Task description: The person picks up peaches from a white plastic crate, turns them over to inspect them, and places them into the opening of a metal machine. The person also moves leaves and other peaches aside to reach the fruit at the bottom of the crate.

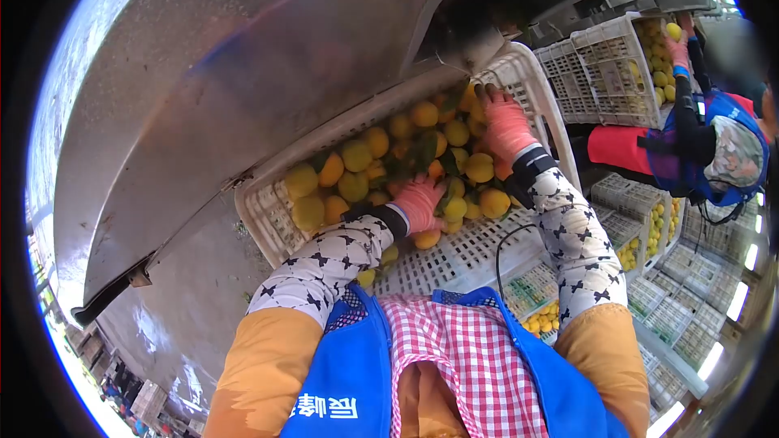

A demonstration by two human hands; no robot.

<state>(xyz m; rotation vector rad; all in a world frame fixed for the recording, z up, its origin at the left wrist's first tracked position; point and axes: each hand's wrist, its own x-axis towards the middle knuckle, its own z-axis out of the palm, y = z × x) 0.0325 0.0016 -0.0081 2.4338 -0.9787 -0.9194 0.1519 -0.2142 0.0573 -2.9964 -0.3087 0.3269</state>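
Our left hand (418,203) lies among the citrus fruit (357,154) with its fingers curled down over it; we cannot tell whether it grips one. Our right hand (505,126) lies spread flat on the fruit further ahead, near the far rim of the white crate (454,264). The fruit fills the crate around and between both hands, with a few leaves mixed in.

We judge each fruit firm, round and apt to roll, and easily bruised under hard pressure. Loaded, the crate is likely heavy, and its stiff lattice rim looks the soundest place to grip. Just beyond the hands the crate's edge meets the metal hopper (243,73), so room ahead is tight. To the right of our right hand, well apart, a co-worker's hand (677,49) works at another crate (604,73).
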